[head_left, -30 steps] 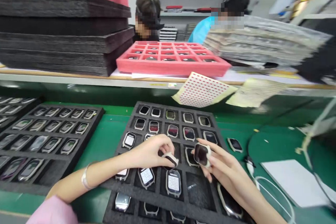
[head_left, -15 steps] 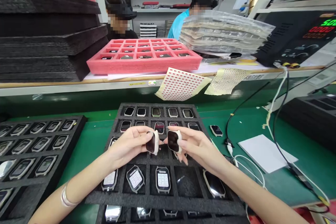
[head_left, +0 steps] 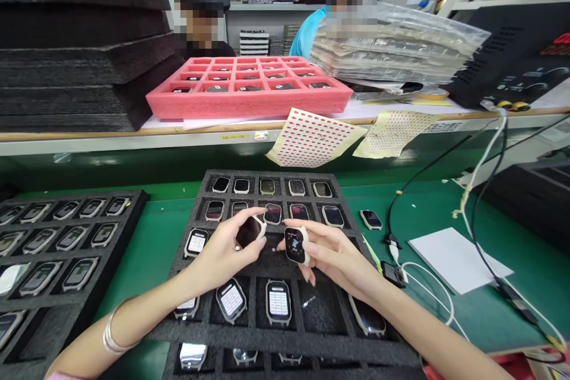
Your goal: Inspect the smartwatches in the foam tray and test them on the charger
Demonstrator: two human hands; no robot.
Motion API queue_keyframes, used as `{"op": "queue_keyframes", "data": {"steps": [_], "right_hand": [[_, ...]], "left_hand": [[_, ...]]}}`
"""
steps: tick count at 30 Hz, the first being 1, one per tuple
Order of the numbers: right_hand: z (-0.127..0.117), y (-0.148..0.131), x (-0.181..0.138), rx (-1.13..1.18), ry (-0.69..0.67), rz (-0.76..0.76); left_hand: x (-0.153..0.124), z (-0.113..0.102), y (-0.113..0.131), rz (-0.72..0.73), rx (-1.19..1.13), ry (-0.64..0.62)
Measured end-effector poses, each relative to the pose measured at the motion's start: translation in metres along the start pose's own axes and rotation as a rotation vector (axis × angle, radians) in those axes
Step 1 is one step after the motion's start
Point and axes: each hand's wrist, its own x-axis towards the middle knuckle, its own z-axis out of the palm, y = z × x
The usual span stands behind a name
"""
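My left hand grips a smartwatch body by its edges, its dark screen turned up. Just to the right, my right hand pinches a second smartwatch body, whose screen shows a small lit picture. Both are held over a black foam tray divided into square pockets. Several strapless watches lie in that tray; one watch with a white keypad-like screen sits below my hands. Beneath my right hand, part of the tray is hidden.
Another black foam tray of watches lies at the left. One loose watch, a white sheet and cables are on the green mat at the right. A pink foam tray stands on the shelf, with two people behind it.
The left watch has tilted, turning its dark face upward, as my left fingers spread along its edges. The right watch's screen, dark before, now shows a picture. The camera view has shifted slightly.
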Motion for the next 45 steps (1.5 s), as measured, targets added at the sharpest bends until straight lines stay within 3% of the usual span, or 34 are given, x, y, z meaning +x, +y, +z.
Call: {"op": "queue_keyframes", "data": {"steps": [5,16,30,37,45], "right_hand": [[0.0026,0.0004,-0.0023,-0.009,0.012,-0.009],[0.0072,0.0026,-0.0032,-0.136,0.047,-0.094],[0.0028,0.0013,-0.0077,-0.201,0.018,-0.126],[0.0031,0.0025,-0.0092,-0.211,0.047,-0.106],[-0.002,0.0034,-0.0065,-0.227,-0.012,-0.116]], "left_hand": [[-0.0044,0.0008,0.0009,0.07,0.142,0.058],[-0.0053,0.0027,0.0024,0.133,0.254,0.043],[-0.0068,0.0008,0.0056,0.101,0.185,-0.041],[-0.0073,0.0006,0.0064,0.113,0.203,-0.031],[-0.0085,-0.0006,0.0071,0.141,0.208,0.022]]}}
